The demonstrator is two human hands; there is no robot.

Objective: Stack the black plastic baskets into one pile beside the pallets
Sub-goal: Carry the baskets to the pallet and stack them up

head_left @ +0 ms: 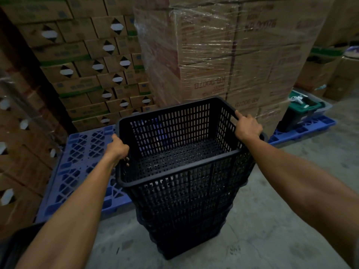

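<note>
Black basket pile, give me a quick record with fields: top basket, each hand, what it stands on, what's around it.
top basket: black slotted basket, empty, nested on the pile of black baskets
left hand: gripping the left rim
right hand: gripping the right rim
pile base: concrete floor
left of pile: blue pallet
behind pile: shrink-wrapped cartons
far right: green bin on another blue pallet

Dim warehouse: stacked cardboard cartons [81,61], a shrink-wrapped stack [233,55], and bare grey concrete floor [291,220].
</note>
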